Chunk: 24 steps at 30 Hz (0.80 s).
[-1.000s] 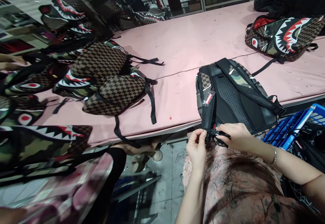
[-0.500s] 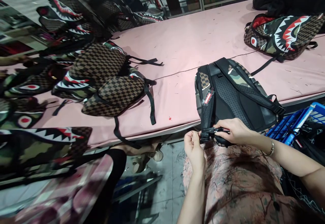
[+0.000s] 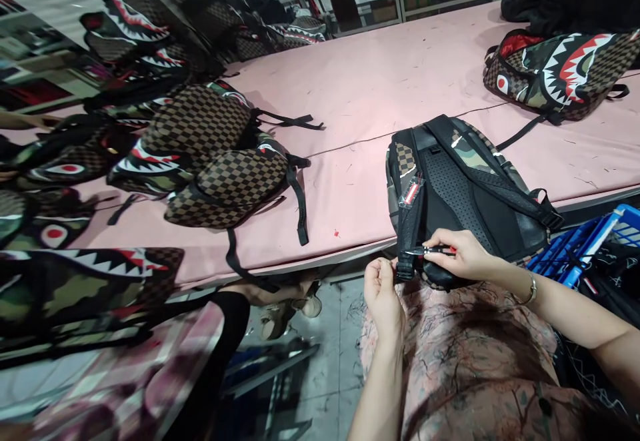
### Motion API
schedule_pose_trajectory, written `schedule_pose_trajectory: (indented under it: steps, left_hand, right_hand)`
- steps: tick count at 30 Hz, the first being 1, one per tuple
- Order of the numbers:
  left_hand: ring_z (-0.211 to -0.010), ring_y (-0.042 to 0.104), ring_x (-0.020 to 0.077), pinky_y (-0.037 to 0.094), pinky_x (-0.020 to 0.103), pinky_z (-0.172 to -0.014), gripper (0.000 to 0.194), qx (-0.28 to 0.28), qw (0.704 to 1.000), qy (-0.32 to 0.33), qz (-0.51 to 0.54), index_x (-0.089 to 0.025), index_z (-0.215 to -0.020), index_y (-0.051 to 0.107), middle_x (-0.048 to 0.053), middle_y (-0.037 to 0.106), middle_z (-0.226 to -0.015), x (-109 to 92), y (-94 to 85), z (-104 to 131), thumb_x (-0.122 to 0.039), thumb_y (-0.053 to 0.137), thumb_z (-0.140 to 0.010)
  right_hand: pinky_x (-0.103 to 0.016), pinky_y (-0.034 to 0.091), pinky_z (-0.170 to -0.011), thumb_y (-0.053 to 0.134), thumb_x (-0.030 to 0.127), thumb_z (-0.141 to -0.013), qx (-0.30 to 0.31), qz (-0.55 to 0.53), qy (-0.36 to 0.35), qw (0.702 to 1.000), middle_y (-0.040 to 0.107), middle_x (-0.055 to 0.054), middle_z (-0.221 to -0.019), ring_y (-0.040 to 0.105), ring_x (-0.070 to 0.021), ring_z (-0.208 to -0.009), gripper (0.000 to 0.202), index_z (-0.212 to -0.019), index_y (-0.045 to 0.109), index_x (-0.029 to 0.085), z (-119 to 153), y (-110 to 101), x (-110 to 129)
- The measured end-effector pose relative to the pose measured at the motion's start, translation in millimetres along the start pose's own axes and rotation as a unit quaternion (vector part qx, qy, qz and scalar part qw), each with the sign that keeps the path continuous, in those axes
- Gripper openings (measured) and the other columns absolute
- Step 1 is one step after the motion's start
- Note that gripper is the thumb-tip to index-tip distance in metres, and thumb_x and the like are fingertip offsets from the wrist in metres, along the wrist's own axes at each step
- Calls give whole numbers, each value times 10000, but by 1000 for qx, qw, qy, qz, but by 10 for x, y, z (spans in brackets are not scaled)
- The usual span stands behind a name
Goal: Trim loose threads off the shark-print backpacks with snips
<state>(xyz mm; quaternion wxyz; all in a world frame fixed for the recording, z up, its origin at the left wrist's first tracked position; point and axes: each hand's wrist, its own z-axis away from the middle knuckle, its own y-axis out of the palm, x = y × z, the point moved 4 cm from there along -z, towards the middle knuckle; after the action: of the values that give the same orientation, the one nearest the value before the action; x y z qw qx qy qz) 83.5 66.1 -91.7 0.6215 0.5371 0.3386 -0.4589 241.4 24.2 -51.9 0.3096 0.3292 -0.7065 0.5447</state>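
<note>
A backpack (image 3: 457, 188) lies with its black padded back and shoulder straps facing up, its lower end over the table's near edge against my lap. My right hand (image 3: 463, 253) is closed around thread snips (image 3: 434, 251), their pointed blades over the shoulder strap just above a black strap buckle (image 3: 406, 266). Just left of that buckle, my left hand (image 3: 384, 288) is pinched shut; whatever sits between its fingertips is too small to make out. A small red-and-white tag (image 3: 411, 192) in clear plastic hangs on the left shoulder strap.
Another shark-mouth backpack (image 3: 560, 78) rests at the right of the pink table (image 3: 360, 101). Checkered backpacks (image 3: 240, 184) are heaped on the left, beside a co-worker's plaid clothing (image 3: 135, 388). A blue crate (image 3: 590, 248) stands at my right. Loose threads dot the tabletop.
My right hand has turned slightly, and the snips' blades now show clearly over the strap by the buckle. My left hand stays pinched in nearly the same place. The view has shifted slightly.
</note>
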Motion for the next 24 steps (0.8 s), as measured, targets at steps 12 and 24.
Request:
schedule_pose_trajectory:
  steps: [12,24]
  left_hand:
    - [-912,558,145,453,242,-762,602,26,975,121,-183,-218,-1105,397,64,489,-1079,34,99,54,-261,734,-609]
    - [-893,612,165,452,279,-823,346,78,991,-104,37,-166,-996,622,62,671,-953,239,-94,-182,-248,685,-665]
  right_hand:
    - [-203,346,-541,544,242,-713,-83,-68,86,991,557,16,-659,513,-117,-601,84,-718,521,162,-611,219,148]
    - [-212,345,-558,488,385,-821,-37,-1,50,998,526,44,-676,474,-105,-558,216,-924,485,195,-725,66,153]
